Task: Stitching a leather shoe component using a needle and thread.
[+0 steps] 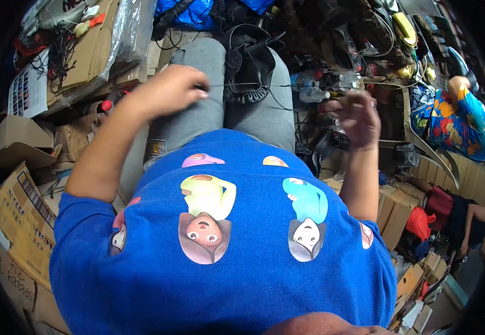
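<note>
A black shoe (247, 75) is held between my knees, its stitched, ridged edge toward me. A thin dark thread (273, 86) stretches sideways across it, out toward both hands. My left hand (178, 88) is raised over my left thigh, fingers curled round a small dark piece with the thread running from it. On the other side, my right hand (358, 118) is lifted to the right of my right thigh. Its fingers are bent and slightly smeared by motion; the thread runs toward them, but their grip on it is unclear.
Clear plastic bottles (312, 89) lie right of my knees. Cardboard boxes (19, 142) crowd the left, and a flat cardboard sheet (89, 47) lies at the upper left. A person in a colourful top (457, 123) sits at the right; another person (466, 223) is lower down.
</note>
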